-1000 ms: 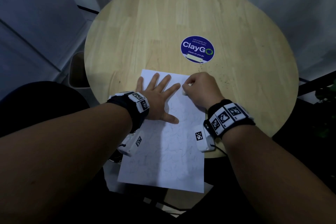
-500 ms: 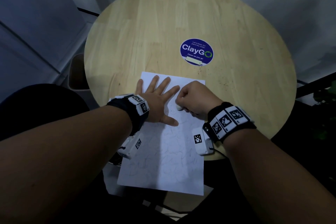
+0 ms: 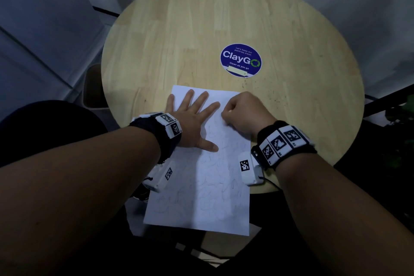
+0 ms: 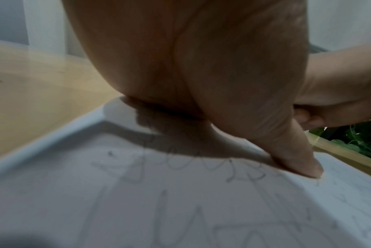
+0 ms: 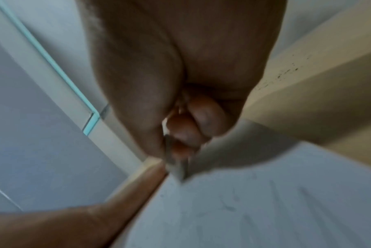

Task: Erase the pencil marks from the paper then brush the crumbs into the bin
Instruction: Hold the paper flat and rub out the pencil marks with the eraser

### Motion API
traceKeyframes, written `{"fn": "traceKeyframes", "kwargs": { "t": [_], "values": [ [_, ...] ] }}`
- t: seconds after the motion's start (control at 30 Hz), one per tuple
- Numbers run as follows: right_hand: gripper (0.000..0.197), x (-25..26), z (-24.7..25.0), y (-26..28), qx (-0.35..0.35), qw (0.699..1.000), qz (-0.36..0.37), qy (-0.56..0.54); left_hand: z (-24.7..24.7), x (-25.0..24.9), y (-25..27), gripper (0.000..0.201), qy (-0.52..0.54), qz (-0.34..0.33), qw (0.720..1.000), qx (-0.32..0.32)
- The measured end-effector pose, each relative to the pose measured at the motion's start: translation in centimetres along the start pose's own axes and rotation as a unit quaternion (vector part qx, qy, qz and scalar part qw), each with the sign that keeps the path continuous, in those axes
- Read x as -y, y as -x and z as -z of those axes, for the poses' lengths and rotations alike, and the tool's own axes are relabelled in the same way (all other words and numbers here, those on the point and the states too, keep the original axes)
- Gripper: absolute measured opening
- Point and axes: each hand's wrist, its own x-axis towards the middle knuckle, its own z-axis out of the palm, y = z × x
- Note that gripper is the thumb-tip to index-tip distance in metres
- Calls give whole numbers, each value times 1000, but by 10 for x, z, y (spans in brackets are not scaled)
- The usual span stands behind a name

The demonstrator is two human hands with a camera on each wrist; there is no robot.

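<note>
A white sheet of paper (image 3: 201, 197) with faint pencil scribbles lies on the round wooden table (image 3: 201, 18), its near end hanging past the table edge. My left hand (image 3: 192, 119) lies flat on the paper's upper left with fingers spread, and in the left wrist view its thumb (image 4: 297, 159) presses on the sheet (image 4: 180, 209). My right hand (image 3: 244, 112) is curled into a fist at the paper's upper right. In the right wrist view it grips a white eraser (image 5: 177, 165) whose tip touches the paper (image 5: 265, 209). Dark crumbs (image 3: 275, 94) speckle the table to the right.
A round blue ClayGo sticker (image 3: 241, 60) sits on the table beyond the paper. A beige bin (image 3: 93, 87) stands on the floor at the table's left edge. A dark chair seat (image 3: 56, 123) is at my left, and green leaves (image 3: 401, 114) show at far right.
My right hand with the eraser slid down and left over the paper, then back up towards the top right. The left hand stayed flat in place.
</note>
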Motion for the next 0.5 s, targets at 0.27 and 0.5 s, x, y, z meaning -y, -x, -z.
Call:
{"fn": "traceKeyframes", "kwargs": {
  "t": [0.27,0.5],
  "values": [
    [19,-5,0,-5,-85,996,21,1,0,1,0,127,-6,1,1000,-4],
    [21,-7,-6,-7,-45,998,21,-34,0,0,-1,128,-6,-2,1000,-8]
  ]
}}
